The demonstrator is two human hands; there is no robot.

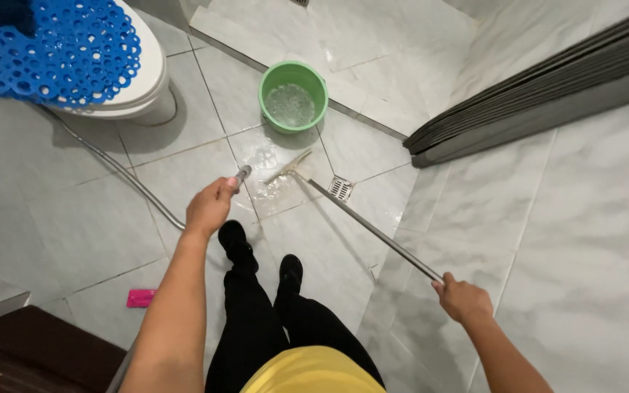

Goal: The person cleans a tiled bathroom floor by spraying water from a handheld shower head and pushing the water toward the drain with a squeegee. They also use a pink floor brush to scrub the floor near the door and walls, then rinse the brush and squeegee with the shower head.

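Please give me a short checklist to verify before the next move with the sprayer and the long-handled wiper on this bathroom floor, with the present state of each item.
1. Left hand grips the spray nozzle, aimed at the floor: ok.
2. Right hand holds the end of the wiper handle: ok.
3. Wiper blade rests on the wet tile beside the floor drain: ok.
4. Drain free of blockage: cannot tell.
5. Green bucket upright, apart from the blade: ok.
6. Hose clear of the feet: ok.

A green bucket [293, 94] of water stands at twelve o'clock, the white toilet [143, 80] under a blue mat [60, 51] at ten, a pink object [140, 298] at eight.
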